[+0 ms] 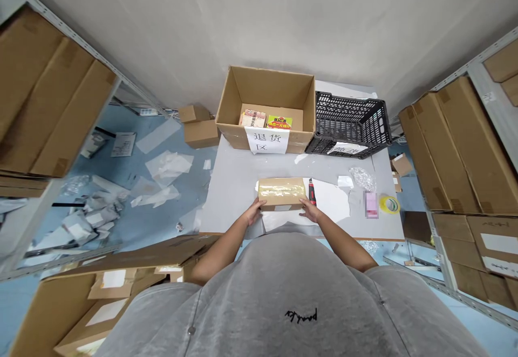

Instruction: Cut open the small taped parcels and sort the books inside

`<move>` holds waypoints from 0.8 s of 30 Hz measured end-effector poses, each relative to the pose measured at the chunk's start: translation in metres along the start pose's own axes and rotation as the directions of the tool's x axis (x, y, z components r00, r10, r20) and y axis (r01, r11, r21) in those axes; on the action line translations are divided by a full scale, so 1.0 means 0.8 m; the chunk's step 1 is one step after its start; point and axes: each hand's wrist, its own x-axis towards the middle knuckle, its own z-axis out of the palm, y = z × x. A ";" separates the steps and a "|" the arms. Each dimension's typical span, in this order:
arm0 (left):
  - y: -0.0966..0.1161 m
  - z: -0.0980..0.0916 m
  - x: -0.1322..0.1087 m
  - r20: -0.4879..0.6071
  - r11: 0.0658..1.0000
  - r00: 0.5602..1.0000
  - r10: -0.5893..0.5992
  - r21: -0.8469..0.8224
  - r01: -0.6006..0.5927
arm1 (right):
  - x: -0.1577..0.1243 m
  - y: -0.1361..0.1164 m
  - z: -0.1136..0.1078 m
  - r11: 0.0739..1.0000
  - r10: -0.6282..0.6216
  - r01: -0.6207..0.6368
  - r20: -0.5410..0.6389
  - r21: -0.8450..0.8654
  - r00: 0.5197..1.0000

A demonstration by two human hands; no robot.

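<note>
- Resting on a pale grey table (230, 184), well beyond the fingers: a large open brown cardboard box (267, 90) and, beside it, a black plastic lattice crate (350, 122).
- A small brown cardboard parcel wrapped in clear tape (282, 192) lies flat between both sets of fingers.
- Left hand (254, 211) clasps its near-left corner and right hand (311, 210) its near-right; how far the fingers spread is too small to tell.
- A red-handled utility knife (312, 191) lies just past the right fingertips.

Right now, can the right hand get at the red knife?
Probably yes: the red knife lies just beyond the right hand, against the parcel's right end, with nothing between them.
</note>
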 end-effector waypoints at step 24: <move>0.004 0.002 0.056 -0.206 0.919 0.895 0.395 0.102 -0.381 | 0.028 -0.041 -0.009 0.978 -0.055 0.020 -0.159 -0.209 0.986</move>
